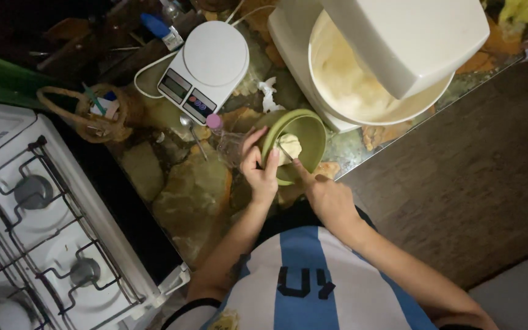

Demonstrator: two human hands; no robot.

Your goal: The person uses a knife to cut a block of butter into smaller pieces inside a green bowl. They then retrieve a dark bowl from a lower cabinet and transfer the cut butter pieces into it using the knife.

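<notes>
A green bowl (305, 129) is tilted on the countertop, with a pale lump of dough or butter (289, 146) inside it. My left hand (259, 168) grips the bowl's near rim, fingers curled over the edge. My right hand (325, 195) holds a thin utensil (286, 151) whose tip reaches into the pale lump. Just behind the bowl stands a white stand mixer (398, 36) with its bowl (349, 79) full of pale batter.
A white kitchen scale (206, 67) sits at the back left of the counter, a spoon (192, 131) and a small clear bottle with a pink cap (224, 137) beside it. A wicker basket (96, 113) and a white gas stove (38, 226) stand at left. Dark wood floor at right.
</notes>
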